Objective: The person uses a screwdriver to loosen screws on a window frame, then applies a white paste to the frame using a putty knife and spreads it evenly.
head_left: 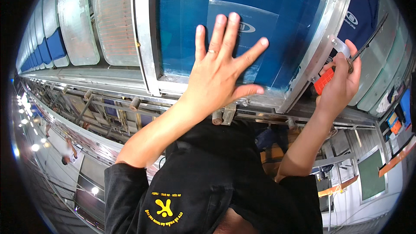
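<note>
1. Frame (pixel 314 58): lies beneath the left fingers and just left of the right fingers; is built of pale metal bars; holds a blue sheet within them.
2. Blue sheet (pixel 184 17): fills the frame, extending past the left fingers on both sides; carries a greyer patch (pixel 265 18) around the longer left fingertips, with a white oval mark between middle and index fingertips.
3. Left hand (pixel 216 76): is released and splayed, palm down over the blue sheet, with fingers nearly straight and well apart; wears a thin ring (pixel 211 51). Cannot tell how firmly pressed.
4. Right hand (pixel 340 84): bends its fingers beside a metal bracket (pixel 341 47) at the frame's right bar. Cannot tell whether clenched on something.
5. Orange piece (pixel 324 81): shows just left of the bent right fingers.
6. Dark bar (pixel 375 32): slants away from beside the right fingertips, up and to the right.
7. Dark blue cloth (pixel 357 6): lies beyond the right fingertips; bears a pale oval mark.
8. Pale boards (pixel 76 17): stand in a row well left of the left fingers; bear blue cloths (pixel 56 43) at the far end.
</note>
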Demonstrator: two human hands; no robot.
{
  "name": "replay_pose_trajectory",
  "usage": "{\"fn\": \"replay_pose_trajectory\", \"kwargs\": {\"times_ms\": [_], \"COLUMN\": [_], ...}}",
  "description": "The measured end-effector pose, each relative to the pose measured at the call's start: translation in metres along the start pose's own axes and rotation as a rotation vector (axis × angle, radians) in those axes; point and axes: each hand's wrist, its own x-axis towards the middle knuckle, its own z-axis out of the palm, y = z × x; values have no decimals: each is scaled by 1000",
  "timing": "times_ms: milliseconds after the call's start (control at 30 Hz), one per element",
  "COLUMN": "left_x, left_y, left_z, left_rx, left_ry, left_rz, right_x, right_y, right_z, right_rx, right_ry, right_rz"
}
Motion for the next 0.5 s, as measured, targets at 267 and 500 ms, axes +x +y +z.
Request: {"fn": "replay_pose_trajectory", "kwargs": {"times_ms": [267, 500], "left_x": [4, -11], "left_y": [1, -7], "left_z": [12, -6], "left_rx": [34, -78], "left_ry": [39, 42], "left_rz": [-55, -89], "right_x": [-2, 0], "right_y": [-2, 2], "right_z": [-1, -3], "right_rx": [-24, -11], "right_ry": [0, -14], "right_rz": [2, -13]}}
